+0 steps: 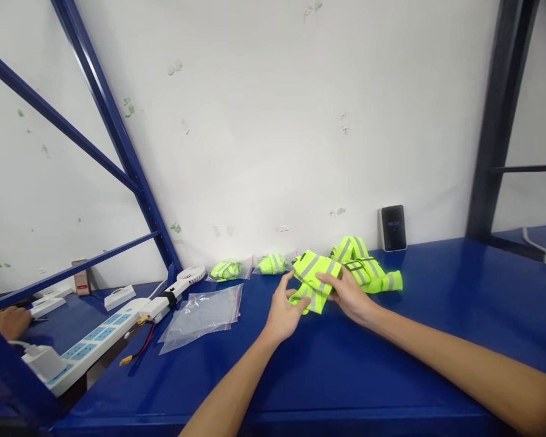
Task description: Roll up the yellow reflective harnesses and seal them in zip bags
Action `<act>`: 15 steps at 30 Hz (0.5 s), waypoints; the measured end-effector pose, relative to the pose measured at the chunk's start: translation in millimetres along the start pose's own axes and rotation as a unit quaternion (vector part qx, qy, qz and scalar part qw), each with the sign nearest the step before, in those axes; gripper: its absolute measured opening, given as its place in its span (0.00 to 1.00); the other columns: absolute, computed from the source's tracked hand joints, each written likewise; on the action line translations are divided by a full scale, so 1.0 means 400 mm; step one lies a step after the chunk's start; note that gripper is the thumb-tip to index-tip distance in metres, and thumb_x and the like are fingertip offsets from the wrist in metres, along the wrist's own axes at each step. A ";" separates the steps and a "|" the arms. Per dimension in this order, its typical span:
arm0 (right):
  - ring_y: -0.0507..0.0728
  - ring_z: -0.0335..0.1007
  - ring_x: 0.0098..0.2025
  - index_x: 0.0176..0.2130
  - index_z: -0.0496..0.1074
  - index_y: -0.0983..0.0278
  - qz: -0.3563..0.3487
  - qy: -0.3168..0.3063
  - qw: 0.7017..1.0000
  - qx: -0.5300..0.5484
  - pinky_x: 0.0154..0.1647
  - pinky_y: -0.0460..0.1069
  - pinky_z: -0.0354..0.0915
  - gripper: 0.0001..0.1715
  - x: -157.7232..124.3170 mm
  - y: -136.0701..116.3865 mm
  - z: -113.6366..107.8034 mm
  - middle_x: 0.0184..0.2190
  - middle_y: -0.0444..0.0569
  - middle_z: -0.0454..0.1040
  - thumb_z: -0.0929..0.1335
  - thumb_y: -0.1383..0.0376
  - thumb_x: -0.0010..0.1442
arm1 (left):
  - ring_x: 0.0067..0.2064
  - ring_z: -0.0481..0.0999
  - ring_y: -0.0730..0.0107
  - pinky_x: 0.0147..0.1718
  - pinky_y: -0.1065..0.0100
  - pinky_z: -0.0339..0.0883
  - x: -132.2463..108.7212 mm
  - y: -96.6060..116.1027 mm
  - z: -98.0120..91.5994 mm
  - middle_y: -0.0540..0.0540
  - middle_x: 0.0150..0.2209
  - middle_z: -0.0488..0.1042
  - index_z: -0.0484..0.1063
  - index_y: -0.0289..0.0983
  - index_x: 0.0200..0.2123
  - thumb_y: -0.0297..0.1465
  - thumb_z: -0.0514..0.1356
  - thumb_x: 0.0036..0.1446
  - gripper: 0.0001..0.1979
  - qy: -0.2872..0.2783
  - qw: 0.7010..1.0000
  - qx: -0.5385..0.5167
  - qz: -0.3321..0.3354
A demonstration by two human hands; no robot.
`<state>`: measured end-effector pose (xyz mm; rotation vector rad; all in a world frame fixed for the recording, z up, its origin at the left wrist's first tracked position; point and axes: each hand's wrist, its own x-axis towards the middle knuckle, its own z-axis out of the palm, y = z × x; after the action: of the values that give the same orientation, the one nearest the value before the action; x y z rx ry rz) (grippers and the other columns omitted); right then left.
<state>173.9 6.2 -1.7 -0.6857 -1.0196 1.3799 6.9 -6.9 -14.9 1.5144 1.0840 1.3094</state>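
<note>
Your left hand [282,312] and right hand [349,295], both partly curled, are pinching a folded silver-striped neon-yellow fabric bundle [311,267] above a glossy blue tabletop [327,370].

Both hands [283,312] holding grey-striped neon-yellow fabric [313,273], clear bags [204,312] leftward, blue table [337,382]

Head-worn view, forward and down
</note>
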 end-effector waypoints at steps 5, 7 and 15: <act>0.62 0.75 0.46 0.42 0.66 0.58 0.017 -0.016 1.000 0.018 0.39 0.55 0.74 0.24 -0.001 0.000 0.000 0.44 0.45 0.77 0.74 0.68 0.46 | 0.35 0.77 0.65 0.36 0.67 0.69 0.004 -0.005 -0.002 0.42 0.38 0.77 0.60 0.36 0.61 0.28 0.69 0.44 0.41 -0.006 0.999 -0.034 -0.028; 0.62 0.75 0.46 0.42 0.66 0.58 0.010 -0.014 1.000 0.018 0.40 0.55 0.74 0.23 -0.001 0.002 0.002 0.44 0.45 0.77 0.74 0.68 0.46 | 0.35 0.78 0.64 0.36 0.67 0.69 0.009 -0.005 0.000 0.42 0.37 0.78 0.59 0.34 0.62 0.27 0.68 0.44 0.41 -0.030 0.997 -0.060 -0.047; 0.61 0.76 0.43 0.42 0.64 0.57 0.022 0.010 1.000 0.011 0.36 0.54 0.74 0.22 -0.002 0.014 0.001 0.42 0.45 0.77 0.74 0.63 0.49 | 0.37 0.78 0.62 0.35 0.67 0.69 0.015 -0.020 0.008 0.40 0.39 0.78 0.63 0.30 0.58 0.29 0.68 0.42 0.37 -0.035 0.997 -0.058 -0.042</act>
<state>171.2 6.1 -6.6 -0.7077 -0.9769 1.4190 9.9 0.7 -21.3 1.4036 0.9985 1.2319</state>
